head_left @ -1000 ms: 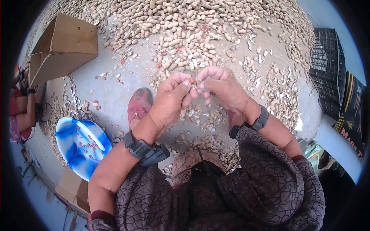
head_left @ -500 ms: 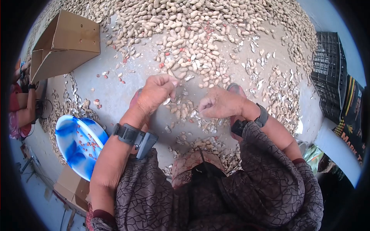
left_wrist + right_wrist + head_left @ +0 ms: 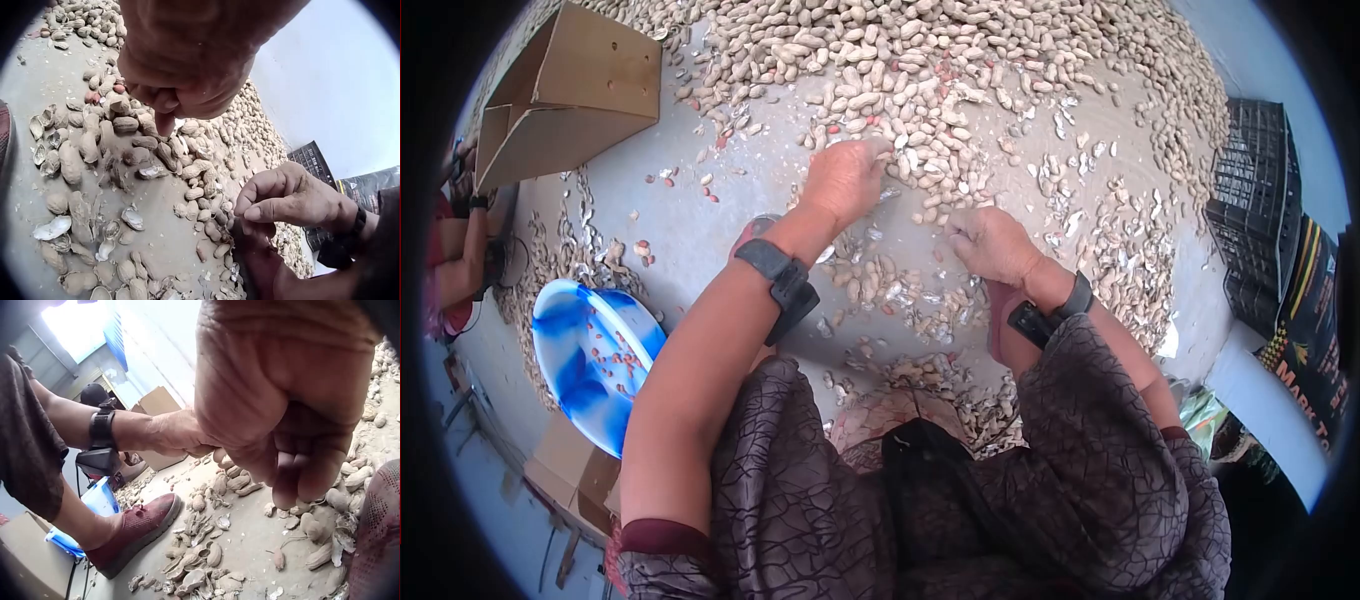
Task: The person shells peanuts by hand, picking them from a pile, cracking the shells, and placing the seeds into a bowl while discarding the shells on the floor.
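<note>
Over the near edge of the peanut pile, the left hand reaches down. In the left wrist view this hand has a finger pointing down among unshelled peanuts; whether it pinches one is hidden. The right hand hovers lower and to the right, apart from the left. Its thumb and forefinger lie close together in the left wrist view, where the right hand shows loosely curled fingers and no object. The right wrist view shows curled fingers above scattered shells.
A blue-and-white basin with red kernels stands at the left, below an open cardboard box. Another person's arm shows at the far left. Black crate and printed sack stand right. Shells lie between the shoes.
The hands, together a second ago around a small piece with a red kernel, have parted. The left has moved up to the pile; the right went down and right, then slightly up.
</note>
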### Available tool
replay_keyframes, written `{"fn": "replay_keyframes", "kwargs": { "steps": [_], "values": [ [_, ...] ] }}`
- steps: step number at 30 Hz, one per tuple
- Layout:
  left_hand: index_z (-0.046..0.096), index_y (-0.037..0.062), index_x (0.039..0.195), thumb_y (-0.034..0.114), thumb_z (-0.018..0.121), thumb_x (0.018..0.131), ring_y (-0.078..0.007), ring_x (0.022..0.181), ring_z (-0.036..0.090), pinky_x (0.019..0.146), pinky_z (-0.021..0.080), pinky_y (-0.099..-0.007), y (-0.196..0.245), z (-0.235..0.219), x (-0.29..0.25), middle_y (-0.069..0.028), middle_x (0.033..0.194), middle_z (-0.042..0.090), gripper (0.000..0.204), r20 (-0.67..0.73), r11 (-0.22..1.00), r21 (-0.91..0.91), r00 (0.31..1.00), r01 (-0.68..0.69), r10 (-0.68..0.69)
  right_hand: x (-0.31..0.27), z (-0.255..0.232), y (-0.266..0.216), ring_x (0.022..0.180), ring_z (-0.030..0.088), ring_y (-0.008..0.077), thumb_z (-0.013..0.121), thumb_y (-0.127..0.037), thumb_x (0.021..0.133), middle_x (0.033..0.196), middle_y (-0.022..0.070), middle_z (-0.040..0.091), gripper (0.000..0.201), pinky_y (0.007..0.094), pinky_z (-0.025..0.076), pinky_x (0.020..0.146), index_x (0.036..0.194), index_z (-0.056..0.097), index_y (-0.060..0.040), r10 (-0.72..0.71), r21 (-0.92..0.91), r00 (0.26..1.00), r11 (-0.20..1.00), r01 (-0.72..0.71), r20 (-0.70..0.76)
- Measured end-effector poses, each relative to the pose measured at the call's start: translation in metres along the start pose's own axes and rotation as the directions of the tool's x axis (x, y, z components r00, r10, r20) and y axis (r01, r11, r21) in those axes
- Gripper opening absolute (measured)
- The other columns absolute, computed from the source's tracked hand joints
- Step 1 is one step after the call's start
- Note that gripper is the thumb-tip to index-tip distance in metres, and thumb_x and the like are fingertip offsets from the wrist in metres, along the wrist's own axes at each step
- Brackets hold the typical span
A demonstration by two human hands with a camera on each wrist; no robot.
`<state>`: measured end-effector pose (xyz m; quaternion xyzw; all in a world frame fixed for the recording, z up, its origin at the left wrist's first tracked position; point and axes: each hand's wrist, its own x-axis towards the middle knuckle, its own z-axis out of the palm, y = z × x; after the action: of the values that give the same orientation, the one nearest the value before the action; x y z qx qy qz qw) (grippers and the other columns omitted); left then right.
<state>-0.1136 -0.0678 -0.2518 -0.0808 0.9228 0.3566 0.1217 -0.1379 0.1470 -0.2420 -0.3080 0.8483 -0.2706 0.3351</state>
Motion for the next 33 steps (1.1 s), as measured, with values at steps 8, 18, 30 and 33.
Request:
{"fn": "replay_keyframes", "kwargs": {
  "steps": [8, 18, 30, 33],
  "values": [
    [0.060, 0.0087, 0.090, 0.005, 0.052, 0.071, -0.0333, 0.083, 0.059, 0.073, 0.046, -0.0399, 0.001, 0.018, 0.021, -0.0182, 0.084, 0.060, 0.021, 0.126, 0.962, 0.274, 0.992, -0.015, -0.021, -0.009, -0.010, 0.016, 0.056, 0.052, 0.0217, 0.051, -0.010, 0.078, 0.062, 0.0132, 0.052, 0.009, 0.0299, 0.043, 0.057, 0.074, 0.055, -0.0025, -0.009, 0.082, 0.994, 0.996, 0.018, -0.108],
    [0.060, 0.0086, 0.086, 0.010, 0.052, 0.075, -0.0306, 0.073, 0.059, 0.067, 0.046, -0.0383, -0.010, 0.021, 0.019, -0.0163, 0.074, 0.060, 0.014, 0.056, 0.968, 0.252, 0.998, 0.003, -0.018, -0.025, -0.027, 0.029, 0.057, 0.046, 0.0180, 0.051, -0.012, 0.079, 0.061, 0.0096, 0.050, 0.012, 0.0295, 0.041, 0.055, 0.074, 0.054, -0.0010, 0.199, 0.237, 0.977, 0.955, -0.176, -0.077],
    [0.061, 0.0116, 0.089, 0.015, 0.055, 0.076, -0.0289, 0.076, 0.060, 0.069, 0.047, -0.0375, -0.016, 0.020, 0.007, -0.0123, 0.076, 0.062, 0.015, 0.059, 0.995, 0.051, 0.995, 0.081, -0.084, -0.030, -0.009, 0.029, 0.066, 0.054, 0.0312, 0.052, -0.013, 0.076, 0.069, 0.0153, 0.054, 0.010, 0.0357, 0.043, 0.061, 0.074, 0.053, -0.0037, 0.044, -0.018, 0.997, 0.999, -0.043, 0.056],
    [0.060, 0.0125, 0.097, 0.015, 0.051, 0.077, -0.0285, 0.068, 0.060, 0.064, 0.047, -0.0374, -0.014, 0.021, 0.012, -0.0137, 0.073, 0.062, 0.022, 0.021, 0.977, 0.215, 1.000, -0.004, 0.000, -0.030, -0.005, 0.033, 0.070, 0.055, 0.0326, 0.053, -0.016, 0.076, 0.072, 0.0157, 0.055, 0.011, 0.0378, 0.044, 0.064, 0.076, 0.055, -0.0045, 0.012, -0.093, 0.986, 0.996, 0.004, 0.165]
  ]
}}
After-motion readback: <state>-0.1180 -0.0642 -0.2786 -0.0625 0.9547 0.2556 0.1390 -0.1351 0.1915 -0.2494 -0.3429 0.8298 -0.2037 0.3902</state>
